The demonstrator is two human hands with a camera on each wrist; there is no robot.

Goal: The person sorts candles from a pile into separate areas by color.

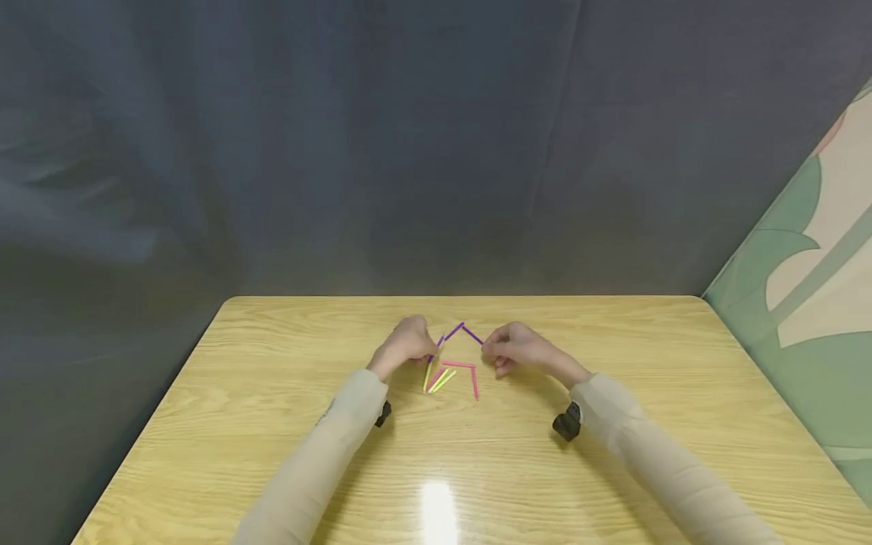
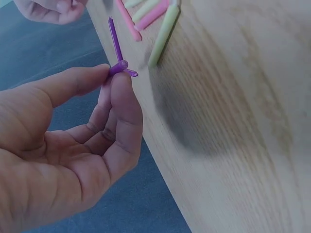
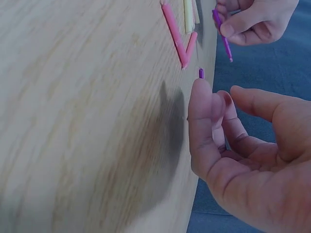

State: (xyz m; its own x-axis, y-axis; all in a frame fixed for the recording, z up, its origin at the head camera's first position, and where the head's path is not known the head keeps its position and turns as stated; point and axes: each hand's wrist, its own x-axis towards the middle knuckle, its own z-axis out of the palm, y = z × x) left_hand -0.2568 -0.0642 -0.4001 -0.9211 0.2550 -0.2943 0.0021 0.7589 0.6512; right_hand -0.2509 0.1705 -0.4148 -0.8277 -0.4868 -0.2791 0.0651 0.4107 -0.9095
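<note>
Between thumb and index finger, my left hand (image 1: 409,342) pinches a thin purple stick (image 2: 118,67), its end pointing toward the left wrist camera. Two more purple sticks lie on the table (image 1: 470,469) and form a peak: a left one (image 1: 453,332) and a right one (image 1: 473,335). My right hand (image 1: 521,347) is at the lower end of the right one, index fingertip close to it; in the right wrist view the thumb stands apart from the index finger. Below the peak lie pink sticks (image 1: 459,365) and yellow sticks (image 1: 427,377), several meeting at their ends.
A dark curtain (image 1: 436,151) hangs behind the table's far edge. At the right is a wall panel with a green leaf pattern (image 1: 797,303). Each wrist wears a small black camera (image 1: 568,424). Light glares on the tabletop near the front.
</note>
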